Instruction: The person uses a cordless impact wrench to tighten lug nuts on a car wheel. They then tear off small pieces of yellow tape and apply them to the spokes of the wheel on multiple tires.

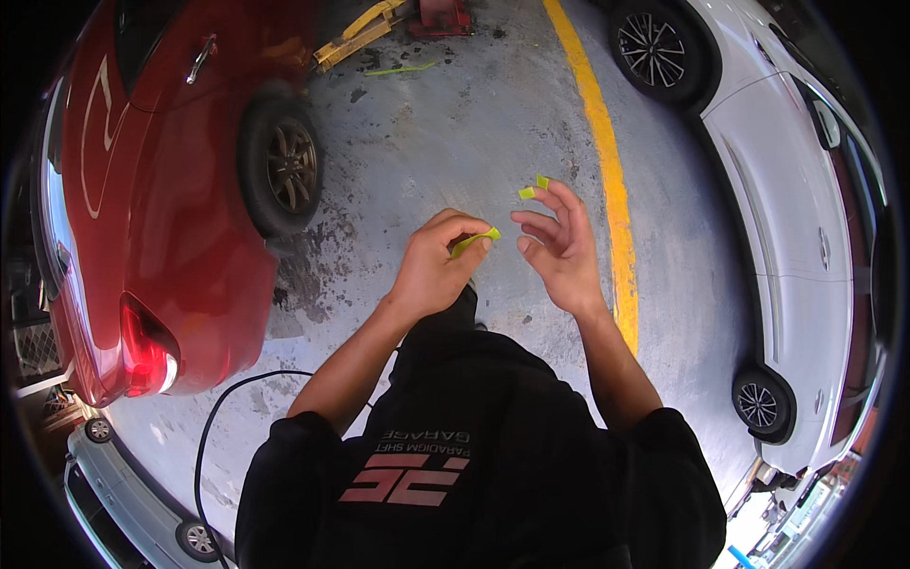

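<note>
In the middle of the scene, above a grey workshop floor (408,142), a small yellow-green strip (462,248) is pinched in the left hand (438,264). That hand's grip is closed on it between thumb and curled forefinger, with one end showing past the fingertips; no writing can be made out on it. Just to the right, apart from it, the right hand (566,256) is raised with its grip loose, thumb clear of the bent fingers. Two small yellow-green pieces (527,192) sit at the tips of its upper fingers.

Both bare forearms come from the sleeves of a black shirt (540,455) in the near middle. Its print (408,477) is a blocky pinkish emblem beside two lines of small pale lettering, upside down from this viewpoint.

At left stands a red car (204,237), its lit-looking tail lamp at the near end and a bronze-spoked wheel facing the hands. Far off, another yellow-green strip (400,69) lies on the floor near a yellow metal arm (360,33) and a red base (441,17). A yellow painted line (607,161) runs right of the hands, with a white car (787,190) beyond it. Near left, a black hose (201,446) curves beside a silver car (133,503).
</note>
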Available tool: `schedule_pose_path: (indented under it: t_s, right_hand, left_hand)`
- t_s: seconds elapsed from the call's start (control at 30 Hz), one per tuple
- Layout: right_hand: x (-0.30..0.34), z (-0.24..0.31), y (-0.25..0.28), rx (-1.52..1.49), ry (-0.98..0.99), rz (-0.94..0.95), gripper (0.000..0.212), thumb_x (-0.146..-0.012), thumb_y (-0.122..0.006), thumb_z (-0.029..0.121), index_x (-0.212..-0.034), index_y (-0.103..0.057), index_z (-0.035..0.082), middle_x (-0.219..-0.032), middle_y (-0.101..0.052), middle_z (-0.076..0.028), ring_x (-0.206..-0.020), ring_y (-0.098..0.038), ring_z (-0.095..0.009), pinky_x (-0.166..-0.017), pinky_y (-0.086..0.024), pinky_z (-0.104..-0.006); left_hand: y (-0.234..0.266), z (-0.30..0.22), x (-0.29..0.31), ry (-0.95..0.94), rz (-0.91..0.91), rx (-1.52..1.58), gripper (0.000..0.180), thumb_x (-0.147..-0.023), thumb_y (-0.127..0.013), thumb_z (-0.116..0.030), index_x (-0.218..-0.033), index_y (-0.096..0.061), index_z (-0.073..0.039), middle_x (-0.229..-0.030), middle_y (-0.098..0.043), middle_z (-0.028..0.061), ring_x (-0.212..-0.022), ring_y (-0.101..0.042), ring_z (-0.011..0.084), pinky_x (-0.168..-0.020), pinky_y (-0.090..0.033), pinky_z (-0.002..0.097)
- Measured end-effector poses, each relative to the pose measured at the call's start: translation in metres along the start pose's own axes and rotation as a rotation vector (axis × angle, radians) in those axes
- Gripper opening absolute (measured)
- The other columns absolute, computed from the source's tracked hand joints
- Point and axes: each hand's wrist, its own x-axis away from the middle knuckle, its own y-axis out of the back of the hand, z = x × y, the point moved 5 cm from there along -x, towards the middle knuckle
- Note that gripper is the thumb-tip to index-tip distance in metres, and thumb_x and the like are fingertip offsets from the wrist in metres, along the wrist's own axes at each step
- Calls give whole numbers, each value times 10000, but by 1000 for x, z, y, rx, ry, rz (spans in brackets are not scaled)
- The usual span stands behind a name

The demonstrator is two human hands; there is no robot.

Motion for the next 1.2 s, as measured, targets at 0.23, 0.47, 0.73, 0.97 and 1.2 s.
schedule_pose_path:
  t_s: [0.23,0.47,0.73,0.97,1.2]
  right_hand:
    - [-136,21,-9,217,183,219,799,-810,-665,-133,-1518,-372,96,-1452,-466,-140,-1165,-661,-223,-1036,-496,-377]
    - [-244,31,-17,321,156,427,807,-786,-670,-110,-1514,-384,87,-1397,-537,-135,-1034,-714,-217,-939,-538,-350]
    - [-359,10,-9,187,111,534,806,-788,-678,-96,-1516,-383,85,-1321,-599,-151,-913,-729,-178,-846,-560,-312]
    - [-447,11,9,154,58,719,800,-795,-669,-102,-1518,-384,91,-1339,-596,-157,-888,-725,-166,-827,-561,-303]
    - [-508,17,19,162,111,788,791,-796,-657,-109,-1514,-392,89,-1344,-594,-157,-865,-725,-164,-827,-562,-300]
  left_hand:
    - [32,-12,-125,237,157,-86,493,-897,-734,-36,-1354,-550,-38,-907,-681,96,-797,-630,156,-756,-519,325]
    - [60,-11,-214,243,181,-85,652,-885,-722,-13,-1430,-366,-57,-876,-689,117,-750,-641,178,-724,-522,350]
    - [68,9,-301,347,-14,-113,618,-883,-732,-47,-1362,-343,-72,-888,-710,170,-817,-695,312,-746,-538,409]
    - [56,7,-369,430,-160,-108,640,-877,-738,-68,-1371,-332,-76,-883,-718,188,-837,-723,367,-745,-550,436]
    - [50,15,-410,510,-362,-124,473,-884,-747,-75,-1285,-502,-22,-863,-713,130,-743,-693,188,-687,-542,345]
